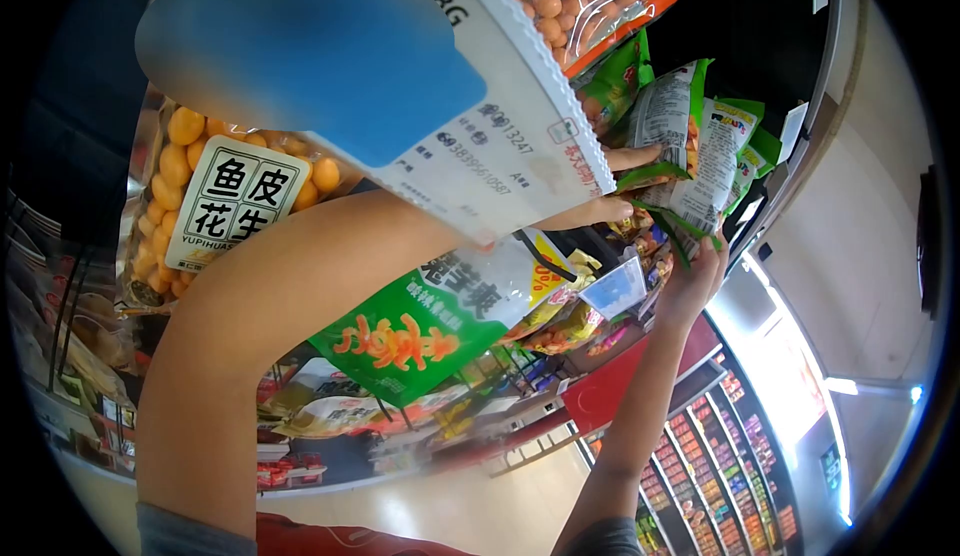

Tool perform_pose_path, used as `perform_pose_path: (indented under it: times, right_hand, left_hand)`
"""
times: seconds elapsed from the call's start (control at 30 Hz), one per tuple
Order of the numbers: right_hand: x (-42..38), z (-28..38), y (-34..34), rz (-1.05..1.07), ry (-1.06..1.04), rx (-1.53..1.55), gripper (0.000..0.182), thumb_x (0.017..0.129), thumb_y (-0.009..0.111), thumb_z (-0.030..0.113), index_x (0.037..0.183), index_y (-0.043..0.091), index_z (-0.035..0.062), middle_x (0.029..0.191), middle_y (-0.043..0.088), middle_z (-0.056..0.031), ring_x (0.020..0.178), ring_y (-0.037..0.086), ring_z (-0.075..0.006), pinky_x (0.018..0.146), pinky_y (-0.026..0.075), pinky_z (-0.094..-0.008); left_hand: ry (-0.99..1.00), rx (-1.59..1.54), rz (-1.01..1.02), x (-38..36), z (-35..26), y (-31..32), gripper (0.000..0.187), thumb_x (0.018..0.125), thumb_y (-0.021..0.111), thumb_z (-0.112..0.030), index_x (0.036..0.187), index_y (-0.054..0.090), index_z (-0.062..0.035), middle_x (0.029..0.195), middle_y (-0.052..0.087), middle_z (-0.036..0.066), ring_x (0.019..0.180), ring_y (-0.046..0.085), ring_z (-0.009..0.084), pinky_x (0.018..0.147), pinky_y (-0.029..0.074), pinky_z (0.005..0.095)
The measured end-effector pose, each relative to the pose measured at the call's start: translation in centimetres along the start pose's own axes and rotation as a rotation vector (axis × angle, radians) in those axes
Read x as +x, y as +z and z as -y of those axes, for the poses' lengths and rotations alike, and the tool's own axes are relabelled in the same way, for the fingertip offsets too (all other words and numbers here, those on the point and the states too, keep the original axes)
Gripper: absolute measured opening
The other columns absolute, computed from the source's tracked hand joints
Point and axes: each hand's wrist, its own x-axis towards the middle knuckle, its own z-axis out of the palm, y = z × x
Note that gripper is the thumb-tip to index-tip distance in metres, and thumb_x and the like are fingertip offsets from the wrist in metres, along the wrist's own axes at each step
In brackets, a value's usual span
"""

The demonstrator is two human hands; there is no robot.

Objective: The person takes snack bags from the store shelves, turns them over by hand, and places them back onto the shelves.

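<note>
Several green and silver snack bags (715,161) hang bunched at the upper right, their printed backs facing me. My left hand (612,211) reaches in from the left, partly hidden behind a large price tag (500,171). Its visible fingers are closed around the edge of one snack bag (662,116). From below, my right hand (695,281) pinches the lower green edge of a bag in the same bunch. Which bag each hand holds is hard to separate where they overlap.
Yellow coated peanuts (170,191) hang at left; an orange bag of round nuts (560,1) is above. A green snack pack (420,331) hangs below my left forearm. Small price cards (615,289) stick out from hooks. Stocked shelves (710,466) stand farther back.
</note>
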Motion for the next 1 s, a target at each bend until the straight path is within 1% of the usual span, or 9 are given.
perform_pose_path:
  times: [0.23,0.37,0.53,0.57,0.7,0.83,0.87,0.9,1.0]
  right_hand:
    - [-0.9,0.4,1.1,-0.048,-0.047,-0.052,0.048,0.085,0.048,0.023,0.127,0.042,0.0005,0.114,0.051,-0.012,0.107,0.051,-0.0218,0.093,0.039,-0.0374]
    - [-1.8,0.2,1.3,0.013,-0.206,-0.229,0.032,0.084,0.059,0.007,0.114,0.053,-0.0013,0.13,0.04,-0.0126,0.115,0.045,-0.0199,0.091,0.041,-0.029]
    - [-3.0,1.6,1.8,0.102,-0.241,-0.285,0.032,0.08,0.064,0.004,0.111,0.058,0.0,0.131,0.04,-0.0126,0.117,0.043,-0.0201,0.093,0.038,-0.0286]
    - [-3.2,1.6,1.5,0.108,-0.272,-0.345,0.033,0.079,0.065,0.005,0.111,0.06,0.0009,0.131,0.041,-0.013,0.118,0.044,-0.0209,0.094,0.037,-0.0294]
    - [-4.7,3.2,0.5,0.088,-0.309,-0.369,0.037,0.079,0.066,0.01,0.115,0.06,0.0068,0.136,0.038,-0.0158,0.121,0.043,-0.0235,0.098,0.033,-0.0322]
    - [-7.0,5.5,-2.4,0.043,-0.347,-0.299,0.024,0.091,0.049,0.016,0.104,0.058,-0.0022,0.114,0.053,-0.0151,0.104,0.054,-0.0224,0.09,0.045,-0.0355]
    - [-8.4,6.9,-2.8,-0.003,-0.246,-0.095,0.026,0.093,0.043,0.02,0.085,0.056,-0.001,0.088,0.057,-0.0121,0.088,0.057,-0.022,0.091,0.043,-0.0404]
    - [-9.1,8.1,-3.7,0.251,-0.292,0.332,0.031,0.094,0.041,0.026,0.075,0.051,0.0045,0.069,0.049,-0.0057,0.069,0.053,-0.0181,0.088,0.042,-0.0411]
    - [-14.5,14.0,-4.2,0.359,-0.116,0.97,0.039,0.096,0.037,0.034,0.067,0.048,0.0095,0.055,0.044,-0.0047,0.042,0.044,-0.0162,0.058,0.047,-0.0345]
  left_hand:
    - [-0.077,-0.073,-0.166,0.0,-0.6,-0.1,0.047,0.078,0.065,-0.022,0.115,0.043,-0.0036,0.071,0.053,0.007,0.062,0.051,0.0166,0.058,0.042,0.0299]
    - [-0.149,-0.145,-0.285,0.4,-1.1,0.5,0.041,0.077,0.067,-0.02,0.104,0.046,0.0017,0.069,0.053,0.008,0.061,0.052,0.017,0.057,0.042,0.0306]
    - [-0.206,-0.111,-0.244,0.8,-1.3,0.0,0.046,0.078,0.067,-0.026,0.113,0.051,-0.0008,0.071,0.054,0.007,0.064,0.05,0.0138,0.059,0.042,0.028]
    - [-0.258,-0.105,-0.221,0.8,-1.5,-0.1,0.046,0.076,0.064,-0.024,0.11,0.051,0.0041,0.1,0.059,0.022,0.093,0.058,0.0344,0.081,0.044,0.0373]
    - [-0.353,-0.08,-0.183,0.9,-0.8,0.1,0.044,0.078,0.064,-0.026,0.109,0.053,0.0021,0.079,0.061,0.017,0.073,0.06,0.0244,0.067,0.046,0.0334]
    - [-0.375,-0.113,-0.222,0.8,-0.7,0.0,0.034,0.081,0.064,-0.026,0.101,0.055,-0.0006,0.069,0.061,0.011,0.062,0.057,0.0136,0.057,0.043,0.0282]
    - [-0.326,-0.156,-0.245,0.8,0.7,0.0,0.033,0.081,0.065,-0.026,0.101,0.056,-0.0011,0.07,0.061,0.009,0.063,0.056,0.0124,0.057,0.043,0.0267]
    - [-0.277,-0.201,-0.268,0.9,2.1,0.2,0.032,0.081,0.065,-0.025,0.101,0.056,-0.0016,0.072,0.062,0.008,0.064,0.056,0.0113,0.058,0.043,0.0253]
    - [-0.402,-0.235,-0.296,1.1,-1.0,-0.2,0.028,0.083,0.061,-0.017,0.105,0.055,-0.0005,0.061,0.051,0.0,0.049,0.043,0.0059,0.044,0.033,0.0209]
